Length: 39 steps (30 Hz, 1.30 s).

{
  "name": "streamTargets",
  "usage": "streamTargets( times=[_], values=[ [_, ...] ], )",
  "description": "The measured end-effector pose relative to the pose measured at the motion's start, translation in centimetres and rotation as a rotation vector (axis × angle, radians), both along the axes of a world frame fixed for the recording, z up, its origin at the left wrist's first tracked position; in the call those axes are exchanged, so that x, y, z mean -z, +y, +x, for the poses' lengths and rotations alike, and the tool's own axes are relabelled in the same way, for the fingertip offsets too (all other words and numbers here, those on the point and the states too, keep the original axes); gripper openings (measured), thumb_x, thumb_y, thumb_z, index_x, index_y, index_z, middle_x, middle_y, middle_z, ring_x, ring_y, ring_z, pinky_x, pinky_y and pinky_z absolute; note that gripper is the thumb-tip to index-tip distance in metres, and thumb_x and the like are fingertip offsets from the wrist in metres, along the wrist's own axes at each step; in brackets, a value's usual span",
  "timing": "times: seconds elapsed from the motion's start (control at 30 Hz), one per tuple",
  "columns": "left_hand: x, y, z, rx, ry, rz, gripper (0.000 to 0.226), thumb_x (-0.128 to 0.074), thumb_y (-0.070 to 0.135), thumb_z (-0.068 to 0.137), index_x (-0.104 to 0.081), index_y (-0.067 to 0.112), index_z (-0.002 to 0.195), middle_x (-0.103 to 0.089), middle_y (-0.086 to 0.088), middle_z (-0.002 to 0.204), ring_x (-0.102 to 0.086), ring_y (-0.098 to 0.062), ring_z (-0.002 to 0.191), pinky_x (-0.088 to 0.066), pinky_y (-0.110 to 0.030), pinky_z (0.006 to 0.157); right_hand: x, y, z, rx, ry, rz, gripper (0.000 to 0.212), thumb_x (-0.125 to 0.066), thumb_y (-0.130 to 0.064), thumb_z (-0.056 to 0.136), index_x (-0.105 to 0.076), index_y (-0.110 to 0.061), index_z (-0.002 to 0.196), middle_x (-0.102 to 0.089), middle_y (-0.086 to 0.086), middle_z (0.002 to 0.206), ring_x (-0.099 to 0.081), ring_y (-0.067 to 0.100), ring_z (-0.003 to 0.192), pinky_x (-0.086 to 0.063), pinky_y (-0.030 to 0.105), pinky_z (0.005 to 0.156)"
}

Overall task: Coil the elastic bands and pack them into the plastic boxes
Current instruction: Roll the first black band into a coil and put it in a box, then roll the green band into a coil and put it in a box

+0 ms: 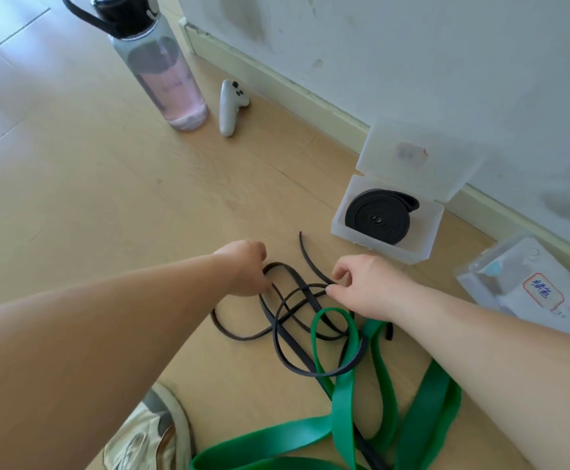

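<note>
Left hand [242, 270]: fingers curled round one loop of the loose black band [239, 338] on the floor; right hand [366, 288]: thumb and forefinger pinching another strand of it. Green band [344, 401] lies tangled with it at 5 o'clock. At 2 o'clock from my hands, open plastic box [340, 217] holds a coiled black band [376, 217]; closed labelled box [514, 276] at 3 o'clock

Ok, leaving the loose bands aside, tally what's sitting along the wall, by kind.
Plastic boxes: 2, the open box and the labelled box
Coiled black band: 1, inside the open box
Water bottle: 1
White controller: 1
Total: 5
</note>
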State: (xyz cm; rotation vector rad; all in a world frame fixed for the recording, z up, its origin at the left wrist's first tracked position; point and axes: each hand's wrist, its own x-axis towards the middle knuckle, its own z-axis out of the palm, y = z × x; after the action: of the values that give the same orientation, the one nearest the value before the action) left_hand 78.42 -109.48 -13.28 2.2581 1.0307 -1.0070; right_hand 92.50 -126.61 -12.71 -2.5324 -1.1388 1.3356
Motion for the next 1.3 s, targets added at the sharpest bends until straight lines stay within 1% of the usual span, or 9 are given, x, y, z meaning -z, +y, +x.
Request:
streamTargets(
  times=[0.1, 0.23, 0.37, 0.57, 0.73, 0.9, 1.03, 1.2, 1.3],
  values=[
    [0.7, -0.4, -1.9, 0.044, -0.007, 0.037, 0.044, -0.062, 0.034, 0.099, -0.055, 0.021, 0.14, -0.061, -0.001, 0.127, -0.062, -0.025, 0.113, -0.058, -0.04, 0.095, 0.5, 0.5, -0.4, 0.014, 0.015, -0.015, 0.036, -0.064, -0.045, 0.096, -0.062, -0.027, 0.127, -0.064, -0.004, 0.123, -0.062, 0.019, 0.11, -0.055, 0.037, 0.094],
    [-0.6, -1.9, -0.8, 0.227, -0.307, 0.16, 0.028, -0.049, 0.043, 0.104, -0.062, 0.024, 0.12, -0.057, 0.003, 0.116, -0.059, -0.021, 0.106, -0.056, -0.038, 0.083, 0.8, 0.3, 0.3, -0.015, -0.078, -0.058, 0.022, -0.068, -0.05, 0.09, -0.065, -0.029, 0.096, -0.067, -0.008, 0.102, -0.064, 0.016, 0.095, -0.057, 0.035, 0.083],
    [-1.2, -6.5, 1.6, 0.358, -0.12, -0.056, 0.047, -0.051, 0.066, 0.095, -0.062, 0.022, 0.106, -0.062, 0.003, 0.097, -0.062, -0.022, 0.088, -0.056, -0.037, 0.073, 0.7, -1.5, 1.6, -0.017, 0.029, -0.164, 0.025, -0.069, -0.047, 0.088, -0.066, -0.025, 0.079, -0.068, -0.006, 0.083, -0.065, 0.015, 0.081, -0.051, 0.028, 0.067],
    [-1.1, -8.8, 3.7, 0.349, -0.026, -0.095, 0.025, -0.062, 0.026, 0.093, -0.059, 0.017, 0.116, -0.057, 0.0, 0.092, -0.059, -0.022, 0.084, -0.053, -0.034, 0.067, -0.9, -3.4, 2.0, 0.028, 0.216, -0.139, 0.018, -0.071, -0.029, 0.083, -0.074, -0.032, 0.101, -0.068, -0.013, 0.095, -0.066, 0.009, 0.089, -0.057, 0.027, 0.08],
    [-5.5, -7.6, 5.1, -0.048, -0.108, -0.299, 0.017, -0.06, 0.022, 0.089, -0.06, 0.011, 0.102, -0.078, -0.012, 0.077, -0.071, -0.027, 0.063, -0.056, -0.027, 0.051, -4.4, -4.3, 1.8, 0.024, 0.239, -0.158, 0.046, -0.068, -0.025, 0.073, -0.062, -0.031, 0.118, -0.064, -0.008, 0.103, -0.071, 0.015, 0.089, -0.063, 0.035, 0.082],
    [-8.3, -7.2, 3.6, -0.391, -0.142, -0.349, 0.022, -0.058, 0.017, 0.095, -0.06, -0.003, 0.106, -0.076, -0.023, 0.075, -0.067, -0.032, 0.053, -0.058, -0.031, 0.051, -6.0, -7.8, 0.8, 0.269, 0.231, -0.301, 0.066, -0.06, -0.075, 0.082, -0.065, -0.01, 0.095, -0.076, 0.012, 0.086, -0.076, 0.026, 0.071, -0.065, 0.038, 0.068],
    [-8.0, -7.9, 0.9, -0.597, -0.15, -0.368, 0.026, -0.06, 0.019, 0.098, -0.064, -0.004, 0.109, -0.074, -0.02, 0.069, -0.068, -0.027, 0.051, -0.056, -0.028, 0.044, -5.8, -10.4, -2.7, 0.29, 0.405, -0.3, 0.077, -0.068, -0.068, 0.084, -0.055, -0.022, 0.144, -0.064, 0.004, 0.137, -0.069, 0.026, 0.114, -0.058, 0.042, 0.098],
    [-8.6, -9.4, -0.3, -0.657, -0.207, -0.608, 0.031, -0.063, 0.032, 0.102, -0.068, 0.001, 0.106, -0.067, -0.011, 0.066, -0.063, -0.02, 0.052, -0.047, -0.024, 0.042, -6.0, -8.3, -4.7, 0.452, 0.492, -0.059, 0.028, -0.081, -0.033, 0.085, -0.074, -0.028, 0.111, -0.071, -0.003, 0.117, -0.062, 0.014, 0.103, -0.044, 0.032, 0.094],
    [-9.5, -9.1, 0.1, -0.652, -0.344, -0.655, 0.034, -0.065, 0.047, 0.099, -0.071, 0.018, 0.115, -0.076, -0.006, 0.089, -0.069, -0.023, 0.079, -0.059, -0.035, 0.073, -5.7, -7.4, -5.1, 0.604, 0.597, 0.077, 0.027, -0.078, -0.027, 0.086, -0.072, -0.03, 0.113, -0.076, -0.005, 0.113, -0.066, 0.017, 0.109, -0.047, 0.041, 0.106]
  ],
)
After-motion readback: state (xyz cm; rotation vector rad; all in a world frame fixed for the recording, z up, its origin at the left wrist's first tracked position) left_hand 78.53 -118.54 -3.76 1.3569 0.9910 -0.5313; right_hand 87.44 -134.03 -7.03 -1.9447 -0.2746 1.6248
